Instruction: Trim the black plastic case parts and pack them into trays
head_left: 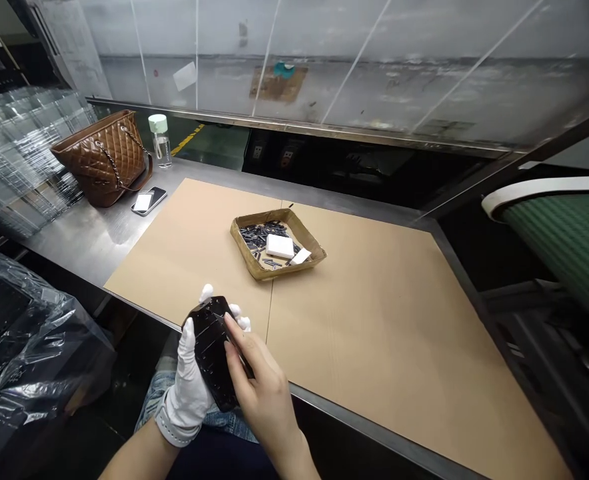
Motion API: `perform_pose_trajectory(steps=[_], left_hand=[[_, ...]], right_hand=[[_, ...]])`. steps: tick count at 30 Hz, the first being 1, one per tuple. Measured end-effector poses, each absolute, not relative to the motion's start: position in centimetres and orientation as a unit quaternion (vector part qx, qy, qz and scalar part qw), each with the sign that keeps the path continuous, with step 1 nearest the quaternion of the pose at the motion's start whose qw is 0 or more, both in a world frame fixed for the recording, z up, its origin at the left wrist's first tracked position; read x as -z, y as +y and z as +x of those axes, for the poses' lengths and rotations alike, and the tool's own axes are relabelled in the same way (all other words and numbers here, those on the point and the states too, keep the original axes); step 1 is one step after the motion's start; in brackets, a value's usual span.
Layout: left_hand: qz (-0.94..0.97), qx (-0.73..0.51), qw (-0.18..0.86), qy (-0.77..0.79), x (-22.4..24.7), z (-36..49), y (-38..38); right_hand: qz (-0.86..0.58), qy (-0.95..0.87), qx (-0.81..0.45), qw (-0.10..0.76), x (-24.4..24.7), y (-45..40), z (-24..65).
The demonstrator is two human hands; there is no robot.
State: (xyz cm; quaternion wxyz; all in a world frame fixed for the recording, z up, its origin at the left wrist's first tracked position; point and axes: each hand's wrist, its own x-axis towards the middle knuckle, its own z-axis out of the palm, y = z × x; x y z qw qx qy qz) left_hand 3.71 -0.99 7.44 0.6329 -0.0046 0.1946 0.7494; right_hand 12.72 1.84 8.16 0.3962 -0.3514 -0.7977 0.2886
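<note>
1. Panel (208,347), black, glossy, its face marked with ribs or slots. Held above the lap at the near edge of the table (99,250), long axis running roughly eleven to five o'clock.
2. Handling, estimated: light, stiff, probably moulded plastic; smooth enough to slip and scuff. Thin ribs may be fragile. Best hold: by the long rims, at nine and three o'clock, with support beneath.
3. Left hand (188,383), white-gloved: curled about the panel from seven o'clock. Thumb along the nine-to-ten o'clock rim; fingertips showing past the rim at twelve and two o'clock, spread apart. Palm contact beneath hidden.
4. Right hand (267,380), bare: coming in from four o'clock. Index finger and thumb lie at the panel's three o'clock side, slightly parted at the tips; whether they pinch a small part, cannot tell. Remaining fingers concealed.
5. Tray (247,259), brown, shallow, at one o'clock from the panel, well apart, on brown board (384,307). Contents: many dark strips (257,233), loose; one white block (279,246); one white slip (301,257) at the block's four o'clock.
</note>
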Motion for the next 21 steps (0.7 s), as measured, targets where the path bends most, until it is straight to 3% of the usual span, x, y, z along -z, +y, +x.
perform_pose_trajectory(steps=[21], left_hand=[[0.009,-0.760,0.617,0.201,-7.52,3.58,-1.39]], right_hand=[[-0.354,-0.782,-0.346,0.380,-8.41,1.80,12.62]])
